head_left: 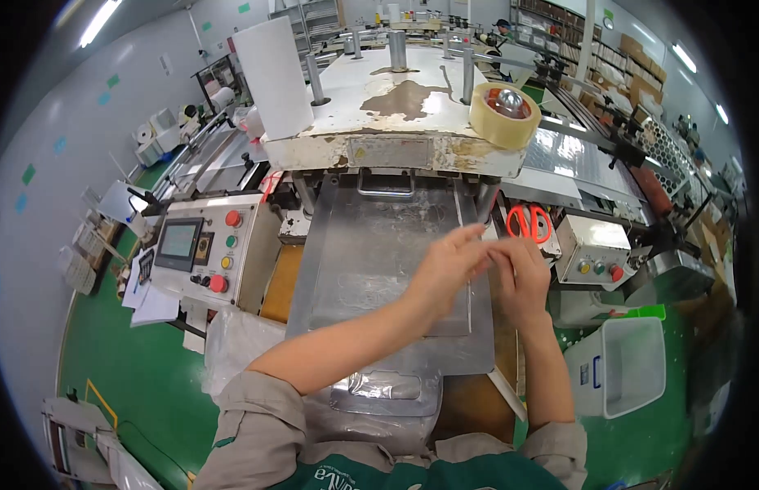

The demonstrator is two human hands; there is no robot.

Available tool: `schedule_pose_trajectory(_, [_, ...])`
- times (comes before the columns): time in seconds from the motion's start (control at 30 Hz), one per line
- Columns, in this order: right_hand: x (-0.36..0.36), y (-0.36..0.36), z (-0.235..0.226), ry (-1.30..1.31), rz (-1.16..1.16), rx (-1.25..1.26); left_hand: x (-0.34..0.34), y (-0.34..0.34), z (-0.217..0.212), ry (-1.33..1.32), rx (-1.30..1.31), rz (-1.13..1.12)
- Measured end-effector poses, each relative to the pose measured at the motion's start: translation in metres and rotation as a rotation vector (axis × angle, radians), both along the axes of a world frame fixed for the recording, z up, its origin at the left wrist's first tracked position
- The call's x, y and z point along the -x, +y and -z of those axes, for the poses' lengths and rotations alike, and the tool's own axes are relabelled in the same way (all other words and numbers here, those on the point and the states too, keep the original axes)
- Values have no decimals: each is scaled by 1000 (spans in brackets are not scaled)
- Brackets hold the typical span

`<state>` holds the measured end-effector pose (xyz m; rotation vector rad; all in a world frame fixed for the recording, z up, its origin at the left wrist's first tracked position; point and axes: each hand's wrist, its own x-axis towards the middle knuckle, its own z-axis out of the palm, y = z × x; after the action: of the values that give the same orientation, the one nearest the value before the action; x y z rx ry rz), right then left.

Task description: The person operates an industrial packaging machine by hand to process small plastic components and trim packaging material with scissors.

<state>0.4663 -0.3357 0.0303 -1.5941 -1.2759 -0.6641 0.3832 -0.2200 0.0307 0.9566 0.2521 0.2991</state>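
My left hand (450,268) and my right hand (522,276) meet above the right side of a flat grey metal plate (363,261). The fingers of both are bent into a pinch, with the fingertips close together. Whatever they may hold is too small or hidden to make out. A metal handle (386,193) stands at the plate's far end, under the worn white press head (371,110). Just beyond my right hand are scissors with red-orange handles (529,222). Clear plastic film (383,388) lies at the plate's near end.
A wide roll of tape (503,116) and a white roll (273,77) rest on the press head. To the left is a control box with a screen (181,242); a smaller button box (593,251) is at right. A clear plastic bin (624,367) stands on the green floor.
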Motion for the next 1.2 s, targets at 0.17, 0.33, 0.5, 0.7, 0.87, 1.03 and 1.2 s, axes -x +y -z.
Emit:
schedule_pose_trajectory(0.17, [24,-54,25,819,-300,-56,16,-13,11,-55,-121,326])
schedule_pose_trajectory(0.33, [44,-75,27,1365,-544,-262,31,-25,-6,-92,-610,269])
schedule_pose_trajectory(0.5, [60,-82,36,1491,-484,-364,35,-37,-3,-314,-1318,-69])
schedule_pose_trajectory(0.7, [71,-72,50,1513,-563,-507,40,-44,-5,-407,-1519,60])
schedule_pose_trajectory(0.87, [73,-69,55,1396,-461,-488,45,-53,0,-479,-1641,112])
schedule_pose_trajectory(1.03, [66,-66,60,1201,-242,-546,52,-66,16,-540,-1501,116])
schedule_pose_trajectory(1.2, [63,-61,53,1127,-137,-520,58,-64,10,-493,-1266,306])
